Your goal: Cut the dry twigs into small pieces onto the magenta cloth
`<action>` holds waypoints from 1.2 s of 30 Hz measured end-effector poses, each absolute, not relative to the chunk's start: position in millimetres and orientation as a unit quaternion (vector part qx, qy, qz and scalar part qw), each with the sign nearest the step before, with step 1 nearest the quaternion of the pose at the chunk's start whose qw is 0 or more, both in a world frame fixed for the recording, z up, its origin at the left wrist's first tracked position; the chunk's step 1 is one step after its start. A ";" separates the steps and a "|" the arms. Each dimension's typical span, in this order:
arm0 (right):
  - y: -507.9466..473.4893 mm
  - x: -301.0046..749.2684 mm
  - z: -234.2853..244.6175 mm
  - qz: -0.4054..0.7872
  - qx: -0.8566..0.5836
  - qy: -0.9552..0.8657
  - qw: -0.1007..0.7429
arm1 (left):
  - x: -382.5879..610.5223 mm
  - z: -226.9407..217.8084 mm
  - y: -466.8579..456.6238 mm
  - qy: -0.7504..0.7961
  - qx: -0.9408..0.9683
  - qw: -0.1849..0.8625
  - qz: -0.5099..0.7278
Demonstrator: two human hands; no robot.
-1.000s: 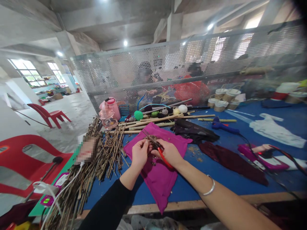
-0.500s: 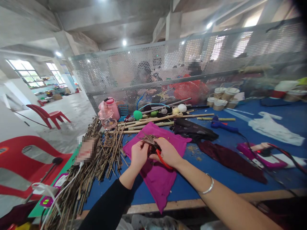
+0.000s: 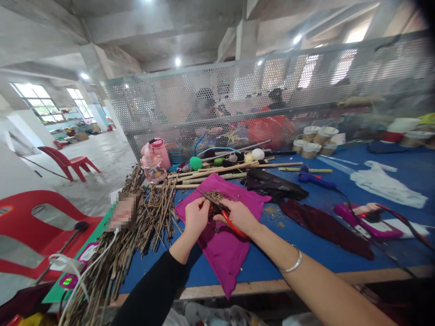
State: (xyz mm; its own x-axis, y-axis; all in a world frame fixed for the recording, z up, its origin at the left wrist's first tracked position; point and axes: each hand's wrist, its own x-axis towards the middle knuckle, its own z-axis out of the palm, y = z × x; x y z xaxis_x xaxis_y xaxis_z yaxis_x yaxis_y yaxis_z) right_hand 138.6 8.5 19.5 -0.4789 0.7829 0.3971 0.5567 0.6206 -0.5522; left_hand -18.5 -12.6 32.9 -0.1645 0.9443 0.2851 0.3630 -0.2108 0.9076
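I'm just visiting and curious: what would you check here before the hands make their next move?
1. Scissors in the grip: ok. The right hand holds the red-handled scissors.
2. Left fingers well away from the blades: not ok. The left hand has its fingertips close beside them.
3. What the left fingertips pinch, if anything: cannot tell. The fingers hide it.
4. Cloth under the hands: ok. The purple cloth lies beneath both, with dry plant bits on it.
5. Blue corded tool off the cloth: ok. It lies to the right on the blue tabletop.
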 end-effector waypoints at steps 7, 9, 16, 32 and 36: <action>14.6 153.5 38.3 0.214 -0.422 -0.840 0.266 | -28.0 22.8 -3.0 0.602 0.594 0.262 0.466; 22.9 164.7 49.0 0.273 -0.403 -0.842 0.234 | -30.6 20.4 0.0 0.612 0.592 0.258 0.457; 42.9 191.6 47.3 0.240 -0.393 -0.849 0.259 | -37.5 14.0 8.5 0.590 0.564 0.216 0.536; 40.7 191.3 8.2 0.130 -0.455 -0.757 0.450 | 3.9 49.2 53.5 0.631 0.615 0.197 0.430; 41.1 190.9 7.6 0.135 -0.456 -0.755 0.451 | -12.9 55.2 45.3 0.618 0.603 0.206 0.461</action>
